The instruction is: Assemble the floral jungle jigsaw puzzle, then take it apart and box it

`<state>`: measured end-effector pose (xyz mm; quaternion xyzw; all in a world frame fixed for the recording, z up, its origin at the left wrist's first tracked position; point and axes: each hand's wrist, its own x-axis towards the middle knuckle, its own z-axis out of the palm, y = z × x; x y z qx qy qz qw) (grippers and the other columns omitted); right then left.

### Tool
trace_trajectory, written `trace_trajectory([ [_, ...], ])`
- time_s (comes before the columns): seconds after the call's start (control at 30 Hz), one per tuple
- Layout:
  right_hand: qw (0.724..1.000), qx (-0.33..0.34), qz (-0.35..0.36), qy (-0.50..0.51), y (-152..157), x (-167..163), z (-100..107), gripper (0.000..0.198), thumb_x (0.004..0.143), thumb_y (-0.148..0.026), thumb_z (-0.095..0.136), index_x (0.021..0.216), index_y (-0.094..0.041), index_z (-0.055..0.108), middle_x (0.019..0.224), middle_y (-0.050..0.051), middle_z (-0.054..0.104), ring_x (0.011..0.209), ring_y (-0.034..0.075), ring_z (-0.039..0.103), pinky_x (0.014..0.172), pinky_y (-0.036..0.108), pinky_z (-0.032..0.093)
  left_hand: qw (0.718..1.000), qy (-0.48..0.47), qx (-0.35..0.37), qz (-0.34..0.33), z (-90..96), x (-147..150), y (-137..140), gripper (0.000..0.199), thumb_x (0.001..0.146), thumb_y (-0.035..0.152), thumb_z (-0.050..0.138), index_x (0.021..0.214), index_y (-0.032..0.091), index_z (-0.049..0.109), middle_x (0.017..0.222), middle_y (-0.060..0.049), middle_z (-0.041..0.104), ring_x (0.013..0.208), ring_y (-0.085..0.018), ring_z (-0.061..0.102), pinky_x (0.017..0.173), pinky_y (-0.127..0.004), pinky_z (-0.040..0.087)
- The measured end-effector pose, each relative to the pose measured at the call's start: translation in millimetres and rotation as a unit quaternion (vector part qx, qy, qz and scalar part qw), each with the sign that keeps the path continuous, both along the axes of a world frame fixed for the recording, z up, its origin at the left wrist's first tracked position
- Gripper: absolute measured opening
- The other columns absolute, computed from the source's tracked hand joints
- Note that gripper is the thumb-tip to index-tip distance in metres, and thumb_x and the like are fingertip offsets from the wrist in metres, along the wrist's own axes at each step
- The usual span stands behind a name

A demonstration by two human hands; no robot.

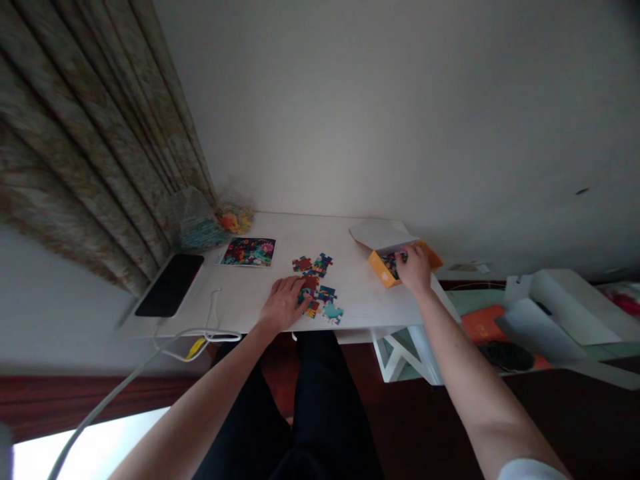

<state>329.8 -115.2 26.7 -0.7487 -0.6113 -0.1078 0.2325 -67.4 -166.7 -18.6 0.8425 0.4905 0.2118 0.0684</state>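
My left hand [284,304] lies open on the white table, its fingertips touching the left side of a cluster of jigsaw puzzle pieces [311,285]. A light teal piece [332,312] lies near the table's front edge, and a dark blue one [327,294] is just above it. At the right, my right hand [415,267] reaches into an orange box [384,272] with its lid flap [380,232] folded back. Dark, colourful puzzle pieces [390,264] show inside. The right fingers are curled closed among them; what they pinch is too small to make out.
A colourful picture card [249,253] lies at the left of the table [235,290]. Behind it stand clear bags of pieces [235,219]. A black phone [171,285] and a white cable [200,331] are near the left edge. A glass shelf [480,298] stands at the right.
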Motion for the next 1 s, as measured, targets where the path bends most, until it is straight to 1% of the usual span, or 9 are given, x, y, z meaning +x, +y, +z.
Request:
trace_trajectory([
  [0.07,0.996,0.029,0.080,0.032,-16,-32,-10,0.031,0.095,-0.032,0.050,0.110,-0.013,0.070,0.115,0.020,0.068,0.113,0.032,0.060,0.102,0.046,0.046,1.000,0.011,-0.010,-0.001,-0.6,0,0,0.047,0.102,0.042,0.048,0.141,0.017,0.058,0.144,-0.017,0.060,0.134,-0.030,0.055,0.119,-0.050,0.037],
  [0.17,0.983,0.030,0.162,0.077,-39,-87,-26,0.026,0.097,-0.031,0.050,0.108,-0.018,0.070,0.113,0.015,0.071,0.110,0.029,0.063,0.108,0.050,0.043,0.999,0.020,-0.026,-0.007,-0.6,0,0,0.049,0.103,0.043,0.046,0.143,0.018,0.057,0.149,-0.016,0.057,0.139,-0.030,0.052,0.122,-0.052,0.034],
  [0.3,0.969,0.033,0.212,0.123,-61,-147,-40,0.025,0.101,-0.034,0.049,0.106,-0.021,0.070,0.120,0.013,0.071,0.122,0.028,0.062,0.123,0.058,0.025,0.999,0.025,-0.037,-0.008,0.7,0,0,0.048,0.103,0.042,0.045,0.143,0.018,0.057,0.149,-0.015,0.058,0.139,-0.029,0.053,0.122,-0.052,0.033],
  [0.37,0.961,-0.001,0.235,0.146,-68,-165,-44,0.030,0.101,-0.043,0.053,0.113,-0.021,0.070,0.126,0.014,0.069,0.125,0.028,0.061,0.121,0.054,0.031,0.999,0.023,-0.034,-0.006,0.9,-1,0,0.048,0.103,0.042,0.045,0.143,0.018,0.057,0.148,-0.015,0.059,0.139,-0.029,0.053,0.122,-0.051,0.034],
  [0.43,0.954,-0.054,0.262,0.137,-74,-176,-46,0.043,0.098,-0.052,0.056,0.125,-0.020,0.067,0.140,0.017,0.062,0.135,0.030,0.055,0.120,0.054,0.034,0.999,0.017,-0.028,-0.007,-0.1,-1,0,0.047,0.103,0.042,0.046,0.144,0.020,0.057,0.147,-0.014,0.060,0.138,-0.029,0.054,0.121,-0.052,0.035],
  [0.53,0.949,-0.119,0.282,0.076,-81,-185,-47,0.066,0.093,-0.064,0.060,0.145,-0.023,0.056,0.160,0.017,0.044,0.148,0.036,0.040,0.122,0.061,0.027,1.000,0.003,-0.017,-0.016,-4.4,-2,2,0.045,0.102,0.039,0.047,0.142,0.021,0.058,0.144,-0.013,0.062,0.136,-0.029,0.055,0.120,-0.052,0.037],
  [0.63,0.949,-0.154,0.272,0.037,-81,-189,-46,0.075,0.094,-0.068,0.056,0.154,-0.024,0.047,0.165,0.016,0.037,0.151,0.037,0.036,0.124,0.061,0.023,1.000,-0.025,-0.013,-0.013,-11.2,-5,11,0.039,0.101,0.035,0.049,0.135,0.021,0.063,0.140,-0.013,0.064,0.133,-0.028,0.057,0.118,-0.050,0.040],
  [0.8,0.954,-0.176,0.240,0.025,-62,-192,-42,0.078,0.097,-0.073,0.044,0.157,-0.023,0.043,0.166,0.016,0.035,0.152,0.037,0.034,0.124,0.059,0.021,0.996,-0.086,-0.012,0.002,-16.1,-6,49,0.034,0.099,0.028,0.050,0.129,0.018,0.063,0.136,-0.014,0.064,0.131,-0.025,0.058,0.115,-0.042,0.046],
  [1.0,0.956,-0.171,0.237,0.035,-41,-195,-39,0.085,0.094,-0.077,0.044,0.159,-0.023,0.038,0.167,0.018,0.033,0.154,0.034,0.031,0.124,0.058,0.020,0.998,-0.014,-0.045,0.049,-0.4,8,94,0.040,0.095,0.027,0.058,0.132,0.013,0.060,0.140,-0.019,0.061,0.134,-0.029,0.056,0.116,-0.044,0.043],
])
